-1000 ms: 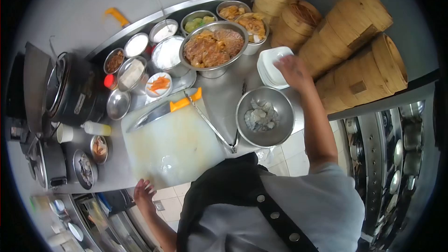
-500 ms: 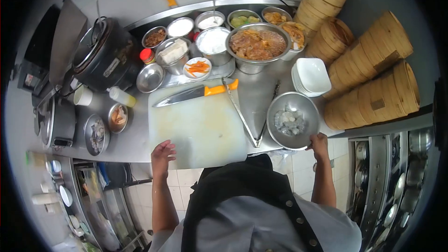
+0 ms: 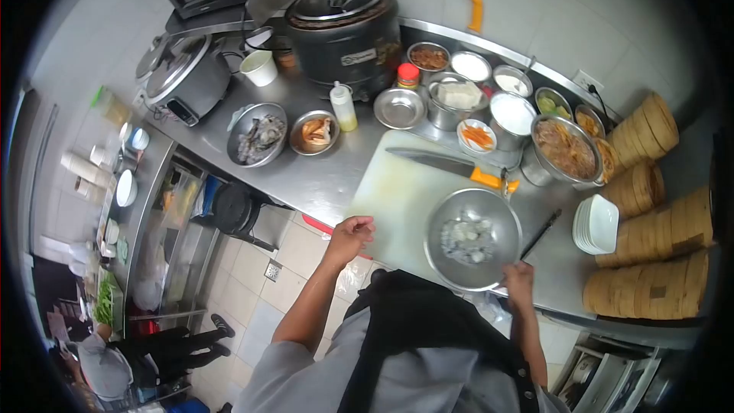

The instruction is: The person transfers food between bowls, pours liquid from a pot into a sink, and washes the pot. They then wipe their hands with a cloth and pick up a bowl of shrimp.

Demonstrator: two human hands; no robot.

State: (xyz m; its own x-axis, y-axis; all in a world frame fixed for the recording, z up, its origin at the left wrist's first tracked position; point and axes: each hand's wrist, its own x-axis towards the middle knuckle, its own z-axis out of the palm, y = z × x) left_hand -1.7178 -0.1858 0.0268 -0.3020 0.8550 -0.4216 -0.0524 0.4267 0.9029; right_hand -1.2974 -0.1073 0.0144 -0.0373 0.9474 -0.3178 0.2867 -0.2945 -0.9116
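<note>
My right hand (image 3: 519, 283) grips the near right rim of a steel mixing bowl (image 3: 489, 203). Greyish, translucent pieces that look like raw shrimp (image 3: 468, 242) lie inside it. The bowl covers the right part of a white cutting board (image 3: 394, 218) and hides much of the metal tongs (image 3: 541, 234). Nothing is in my left hand (image 3: 352, 239); its fingers are loosely bent and apart by the board's left edge. Along the board's far side lies a knife (image 3: 436, 159) with an orange handle, its end close to the bowl.
Left on the counter are a bowl of greyish seafood (image 3: 260, 138), a small bowl of orange pieces (image 3: 315, 132) and a squeeze bottle (image 3: 343, 107). Ingredient containers (image 3: 511, 111) line the back. White dishes (image 3: 596, 223) and bamboo steamers (image 3: 646, 283) stand right. Another person (image 3: 107, 363) is at far left.
My right hand has brought the bowl of shrimp-like pieces leftward, from beside the tongs to over the board. The view has turned left, bringing the rice cooker and another person into sight.
</note>
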